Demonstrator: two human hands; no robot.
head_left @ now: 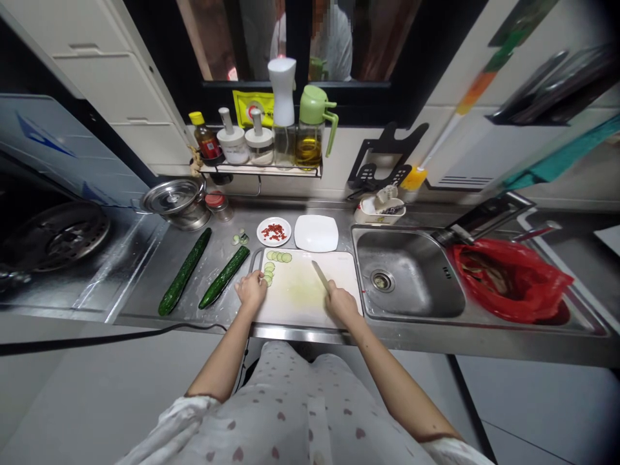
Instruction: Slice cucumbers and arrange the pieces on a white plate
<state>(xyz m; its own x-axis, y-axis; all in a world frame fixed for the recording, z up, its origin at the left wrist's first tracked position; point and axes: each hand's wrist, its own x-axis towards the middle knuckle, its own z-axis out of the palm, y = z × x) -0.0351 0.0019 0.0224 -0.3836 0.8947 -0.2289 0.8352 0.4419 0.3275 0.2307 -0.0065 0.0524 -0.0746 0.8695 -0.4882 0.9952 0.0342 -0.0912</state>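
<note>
A white cutting board (305, 310) lies on the steel counter. My right hand (341, 305) is closed around the handle of a knife (320, 274), its blade angled up and left over the board. At the board's left edge, my left hand (251, 292) has its fingers bent together at the lowest cucumber slices (268, 279); its grip is partly hidden. A row of cucumber slices (279, 256) lies along the board's upper left. Left of the board are a cut cucumber (224, 278) and a whole cucumber (185, 272). Small cucumber pieces (240, 237) lie above the cut one.
Behind the board stand a plate of chopped red pieces (274, 231) and a white plate (316, 233). A sink (411, 274) is at the right, with a red plastic bag (513, 281) beyond. A steel pot (179, 203) and a condiment shelf (264, 170) are at the back.
</note>
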